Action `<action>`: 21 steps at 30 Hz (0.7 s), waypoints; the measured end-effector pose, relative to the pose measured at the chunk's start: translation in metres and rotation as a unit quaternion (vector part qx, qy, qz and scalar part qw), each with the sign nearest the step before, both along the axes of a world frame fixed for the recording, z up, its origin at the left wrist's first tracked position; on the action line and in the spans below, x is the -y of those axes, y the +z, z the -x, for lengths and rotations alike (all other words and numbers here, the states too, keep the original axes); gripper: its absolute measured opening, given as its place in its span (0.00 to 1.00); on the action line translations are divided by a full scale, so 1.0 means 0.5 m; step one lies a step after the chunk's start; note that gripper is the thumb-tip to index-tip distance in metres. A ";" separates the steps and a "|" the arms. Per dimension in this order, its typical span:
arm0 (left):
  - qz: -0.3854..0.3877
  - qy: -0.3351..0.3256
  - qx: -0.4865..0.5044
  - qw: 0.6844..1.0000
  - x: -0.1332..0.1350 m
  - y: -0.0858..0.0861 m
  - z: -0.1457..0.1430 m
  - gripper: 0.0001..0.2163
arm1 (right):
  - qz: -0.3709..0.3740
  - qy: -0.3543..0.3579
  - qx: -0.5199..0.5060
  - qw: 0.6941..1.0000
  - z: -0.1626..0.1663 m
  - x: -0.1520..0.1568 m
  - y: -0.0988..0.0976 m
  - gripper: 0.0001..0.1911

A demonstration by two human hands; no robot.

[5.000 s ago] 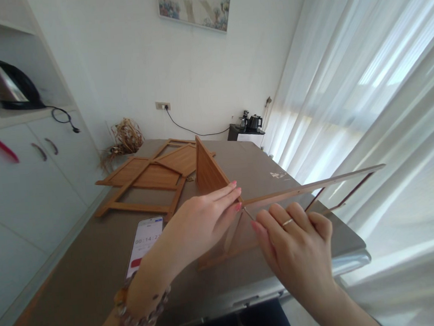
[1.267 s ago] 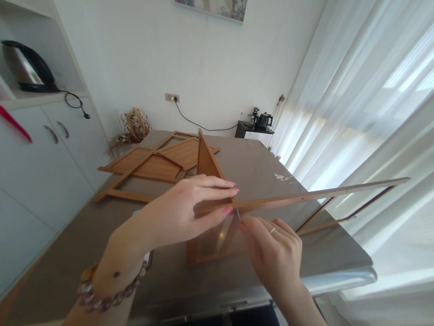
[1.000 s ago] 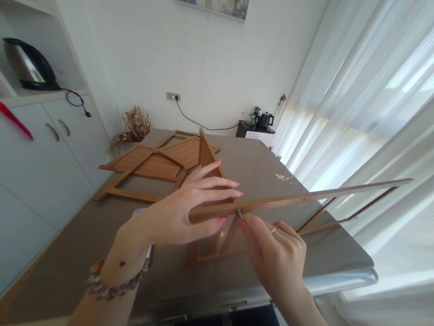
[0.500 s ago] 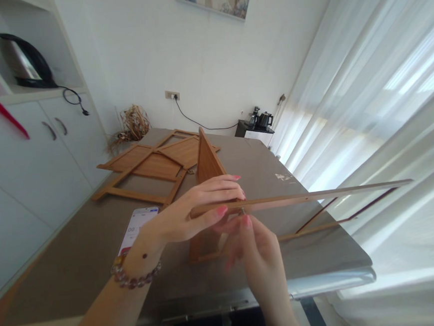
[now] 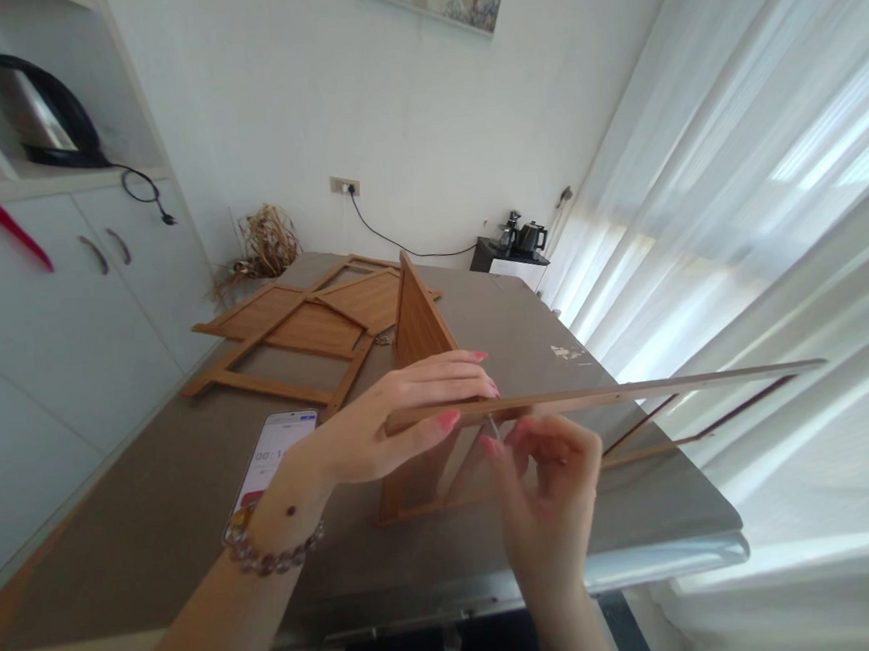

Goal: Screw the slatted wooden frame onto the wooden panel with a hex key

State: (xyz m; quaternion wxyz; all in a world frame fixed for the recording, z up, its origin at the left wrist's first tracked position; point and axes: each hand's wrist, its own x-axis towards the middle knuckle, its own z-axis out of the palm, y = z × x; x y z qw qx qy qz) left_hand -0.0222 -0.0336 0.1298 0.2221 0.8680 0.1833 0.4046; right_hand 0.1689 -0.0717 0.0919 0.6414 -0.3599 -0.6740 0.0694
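Note:
My left hand [image 5: 389,419] is closed around the near left end of a long wooden frame [image 5: 561,399], thumb on the near side and fingers over the top. Below the rail, a small thin metal rod [image 5: 495,426], perhaps a hex key, sticks out of its underside. My right hand [image 5: 548,482] is at this rod, thumb tip against its lower end and the other fingers curled; the contact is partly hidden. An upright wooden panel [image 5: 419,317] stands behind my left hand and meets the frame there.
A phone [image 5: 275,453] with a running timer lies left of my left wrist. Several wooden frames and panels [image 5: 307,331] are stacked farther back on the grey table [image 5: 143,549]. Small metal parts [image 5: 382,340] lie beside them. A white curtain [image 5: 798,267] hangs on the right.
My right hand has swung right and its fingers have curled in, leaving the metal rod more visible. My left hand keeps its hold on the frame, which has barely shifted.

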 end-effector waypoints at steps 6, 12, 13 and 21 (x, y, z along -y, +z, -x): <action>-0.006 -0.014 0.013 1.000 -0.005 -0.006 0.000 0.19 | -0.190 -0.007 0.159 0.969 -0.014 -0.025 -0.008 0.11; -0.008 -0.012 0.011 1.000 -0.006 -0.010 0.000 0.18 | -0.208 0.028 0.214 0.954 -0.043 -0.033 0.005 0.16; -0.009 -0.011 0.011 1.000 -0.006 -0.010 0.000 0.18 | -0.210 0.040 0.232 0.949 -0.050 -0.034 0.009 0.19; -0.014 -0.018 0.018 1.000 -0.008 -0.009 0.000 0.18 | -0.203 0.107 0.431 0.873 -0.105 -0.040 0.052 0.31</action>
